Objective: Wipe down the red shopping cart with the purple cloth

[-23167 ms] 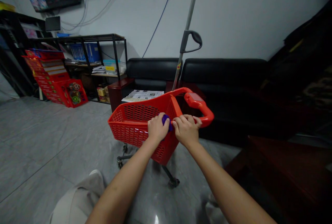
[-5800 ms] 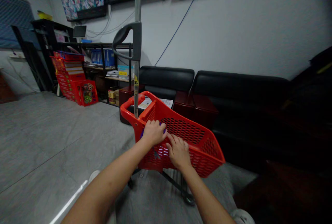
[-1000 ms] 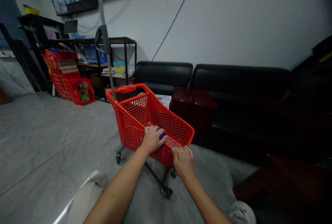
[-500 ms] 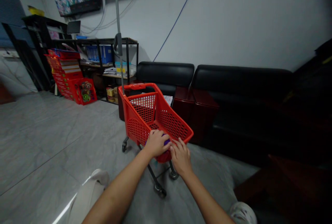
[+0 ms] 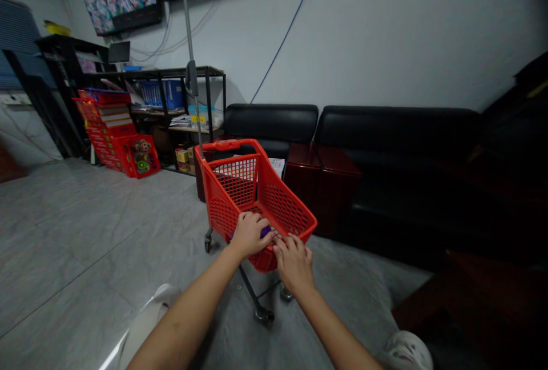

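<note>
A small red plastic shopping cart [image 5: 278, 198] with a perforated basket stands on the floor, its low front rim toward me. My left hand [image 5: 248, 234] is closed over something purple [image 5: 265, 232] and presses it on the rim's left part. The purple thing looks soft like a cloth; most of it is hidden under the palm and fingers. My right hand [image 5: 295, 261] rests on the front rim to the right, fingers bent over the edge. A gap separates the two hands.
A grey pole [image 5: 188, 21] rises from the cart's handle side. Behind are a black sofa [image 5: 274, 121] and dark red wooden armrests [image 5: 302, 161]. Stacked red boxes [image 5: 107, 136] and a black shelf [image 5: 208, 96] with blue binders stand at the left. My shoe [image 5: 406, 350] is lower right.
My left hand, with the purple thing, has slid a little left along the rim. The gap to my right hand has widened, and the right hand stays on the front rim.
</note>
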`<action>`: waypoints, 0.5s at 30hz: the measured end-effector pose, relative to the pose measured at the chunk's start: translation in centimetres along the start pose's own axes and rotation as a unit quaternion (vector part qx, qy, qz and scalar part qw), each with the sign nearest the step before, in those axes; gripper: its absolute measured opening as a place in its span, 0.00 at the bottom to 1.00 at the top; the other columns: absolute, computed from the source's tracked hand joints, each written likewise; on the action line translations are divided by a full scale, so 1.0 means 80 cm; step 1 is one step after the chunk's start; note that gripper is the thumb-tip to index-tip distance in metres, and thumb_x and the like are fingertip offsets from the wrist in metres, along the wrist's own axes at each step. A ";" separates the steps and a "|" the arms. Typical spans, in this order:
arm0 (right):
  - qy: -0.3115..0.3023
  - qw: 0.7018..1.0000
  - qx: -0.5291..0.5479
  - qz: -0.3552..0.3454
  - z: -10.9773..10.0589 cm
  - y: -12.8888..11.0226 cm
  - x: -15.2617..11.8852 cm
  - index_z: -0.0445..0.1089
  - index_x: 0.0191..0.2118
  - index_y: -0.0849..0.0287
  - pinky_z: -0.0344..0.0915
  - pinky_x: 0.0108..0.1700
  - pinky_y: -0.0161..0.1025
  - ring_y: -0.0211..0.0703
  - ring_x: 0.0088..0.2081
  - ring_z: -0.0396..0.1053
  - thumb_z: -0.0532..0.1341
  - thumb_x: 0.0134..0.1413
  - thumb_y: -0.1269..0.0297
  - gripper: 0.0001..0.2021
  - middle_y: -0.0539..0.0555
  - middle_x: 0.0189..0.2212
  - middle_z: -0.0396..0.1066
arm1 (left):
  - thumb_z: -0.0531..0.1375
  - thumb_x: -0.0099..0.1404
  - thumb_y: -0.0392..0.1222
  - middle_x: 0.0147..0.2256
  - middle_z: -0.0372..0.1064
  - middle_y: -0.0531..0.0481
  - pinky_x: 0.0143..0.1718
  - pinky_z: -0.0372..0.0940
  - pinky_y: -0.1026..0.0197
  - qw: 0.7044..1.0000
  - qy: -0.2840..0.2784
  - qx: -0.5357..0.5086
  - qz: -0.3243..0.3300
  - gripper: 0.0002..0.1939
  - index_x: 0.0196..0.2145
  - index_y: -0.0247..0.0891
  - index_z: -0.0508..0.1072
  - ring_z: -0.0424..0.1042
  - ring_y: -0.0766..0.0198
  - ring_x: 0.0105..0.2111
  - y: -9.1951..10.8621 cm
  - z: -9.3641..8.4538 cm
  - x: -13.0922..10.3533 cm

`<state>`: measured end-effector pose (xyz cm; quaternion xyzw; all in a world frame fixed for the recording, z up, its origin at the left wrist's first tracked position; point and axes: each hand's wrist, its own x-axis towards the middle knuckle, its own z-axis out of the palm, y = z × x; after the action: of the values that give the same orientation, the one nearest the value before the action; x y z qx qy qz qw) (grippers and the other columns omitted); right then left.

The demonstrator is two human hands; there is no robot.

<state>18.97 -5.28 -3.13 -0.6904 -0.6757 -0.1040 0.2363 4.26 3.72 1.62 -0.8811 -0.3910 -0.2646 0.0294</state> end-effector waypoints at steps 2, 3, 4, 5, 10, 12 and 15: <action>-0.005 1.000 -0.005 -0.001 -0.004 0.002 -0.001 0.70 0.54 0.51 0.57 0.53 0.51 0.51 0.58 0.59 0.47 0.68 0.59 0.18 0.59 0.53 0.69 | 0.56 0.67 0.53 0.39 0.70 0.48 0.50 0.55 0.51 1.000 -0.009 -0.004 0.025 0.14 0.42 0.44 0.73 0.65 0.57 0.43 0.003 0.000 -0.003; -0.008 1.000 -0.005 -0.003 -0.006 0.003 -0.002 0.69 0.54 0.50 0.57 0.52 0.50 0.51 0.57 0.59 0.47 0.68 0.58 0.18 0.59 0.53 0.69 | 0.55 0.67 0.53 0.38 0.70 0.48 0.50 0.55 0.51 0.999 -0.012 -0.006 0.030 0.14 0.42 0.44 0.73 0.65 0.57 0.42 0.002 0.000 -0.003; -0.013 1.000 -0.005 -0.004 -0.009 0.003 -0.003 0.69 0.54 0.49 0.57 0.52 0.50 0.51 0.57 0.59 0.47 0.68 0.57 0.18 0.58 0.53 0.69 | 0.54 0.68 0.53 0.38 0.70 0.48 0.49 0.55 0.52 0.999 -0.014 -0.009 0.031 0.15 0.42 0.44 0.74 0.65 0.58 0.42 0.000 0.000 -0.003; -0.017 1.000 -0.004 -0.005 -0.011 0.002 -0.005 0.70 0.53 0.49 0.57 0.51 0.49 0.51 0.57 0.59 0.47 0.68 0.57 0.17 0.58 0.53 0.69 | 0.54 0.68 0.53 0.38 0.70 0.48 0.49 0.55 0.52 0.999 -0.015 -0.013 0.031 0.15 0.42 0.43 0.74 0.65 0.58 0.42 -0.003 0.000 -0.002; -0.026 1.000 -0.007 0.000 -0.021 -0.020 -0.014 0.72 0.48 0.50 0.57 0.48 0.47 0.51 0.54 0.61 0.48 0.68 0.56 0.17 0.57 0.49 0.71 | 0.55 0.68 0.53 0.39 0.71 0.50 0.49 0.54 0.53 0.999 -0.012 -0.034 0.023 0.14 0.41 0.44 0.74 0.65 0.60 0.42 -0.019 -0.003 -0.005; -0.020 1.000 -0.010 0.003 -0.023 -0.036 -0.018 0.71 0.49 0.51 0.57 0.47 0.46 0.52 0.53 0.62 0.48 0.68 0.56 0.17 0.58 0.47 0.71 | 0.55 0.68 0.52 0.39 0.72 0.50 0.51 0.52 0.52 0.999 -0.005 -0.038 0.018 0.13 0.40 0.43 0.74 0.66 0.60 0.43 -0.025 -0.008 -0.012; -0.020 1.000 -0.010 -0.015 -0.028 -0.056 -0.020 0.71 0.50 0.51 0.56 0.46 0.46 0.52 0.51 0.62 0.49 0.67 0.55 0.17 0.59 0.46 0.72 | 0.55 0.68 0.52 0.40 0.73 0.51 0.53 0.50 0.51 0.999 -0.007 -0.052 0.004 0.13 0.40 0.43 0.74 0.66 0.60 0.44 -0.036 -0.018 -0.022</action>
<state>14.90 -7.87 -1.08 -0.6848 -0.6893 -0.1002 0.2141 0.60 4.12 1.55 -0.8845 -0.3737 -0.2786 -0.0186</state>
